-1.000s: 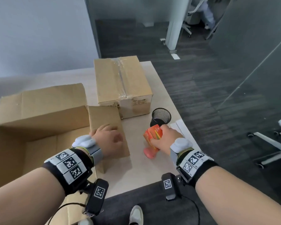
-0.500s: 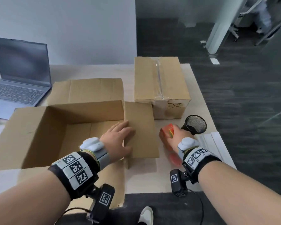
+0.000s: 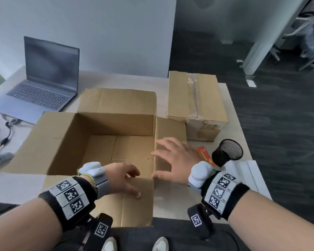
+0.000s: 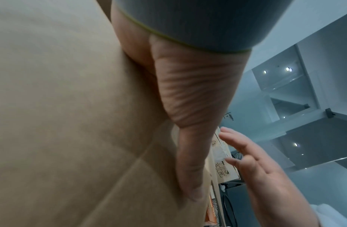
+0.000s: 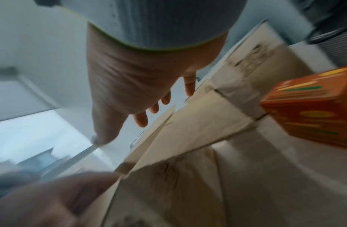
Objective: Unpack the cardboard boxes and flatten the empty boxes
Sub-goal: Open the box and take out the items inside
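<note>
Now that the right hand (image 3: pixel 176 160) has let go of the carton (image 3: pixel 205 155) behind it and spreads empty, the left hand (image 3: pixel 124 180) grips the box (image 3: pixel 116 138) flap, ready for flattening.

Black wristbands (image 3: pixel 69 200) w/ white tag squares, grey cuffs, white pods, dangling black cams.

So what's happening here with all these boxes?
A person is unpacking at a desk. The open cardboard box in front of them looks empty inside. Their left hand grips its near flap, while the right hand, fingers spread, hovers over the right-side flap. An orange packet lies on the table beside a black mesh cup. A second box, taped shut, waits behind. Flattening the empty one seems likely next.
</note>
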The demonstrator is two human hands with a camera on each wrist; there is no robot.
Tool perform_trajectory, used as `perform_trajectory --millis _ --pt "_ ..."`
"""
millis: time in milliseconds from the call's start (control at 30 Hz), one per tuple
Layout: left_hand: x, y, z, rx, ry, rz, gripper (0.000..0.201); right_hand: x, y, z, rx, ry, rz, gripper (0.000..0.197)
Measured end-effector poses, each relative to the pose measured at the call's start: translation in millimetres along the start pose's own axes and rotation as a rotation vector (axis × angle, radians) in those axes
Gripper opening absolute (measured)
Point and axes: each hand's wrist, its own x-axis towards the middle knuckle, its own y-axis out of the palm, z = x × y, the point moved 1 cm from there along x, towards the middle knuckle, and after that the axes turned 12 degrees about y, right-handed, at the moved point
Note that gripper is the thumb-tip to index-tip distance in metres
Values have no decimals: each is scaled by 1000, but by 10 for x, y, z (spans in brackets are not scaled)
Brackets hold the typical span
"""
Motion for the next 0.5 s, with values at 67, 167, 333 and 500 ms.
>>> perform_trajectory --millis 67,167,333,500 --pt "-130 -23 130 90 -23 16 52 57 60 295 -160 -60 132 82" --pt "-229 -51 242 236 -37 10 33 147 215 624 -327 -7 301 69" --pt "-352 -45 457 301 -39 -187 22 232 265 1090 -356 109 380 33" --pt "-954 -381 1015 183 -29 -621 52 320 66 1419 -200 279 212 29"
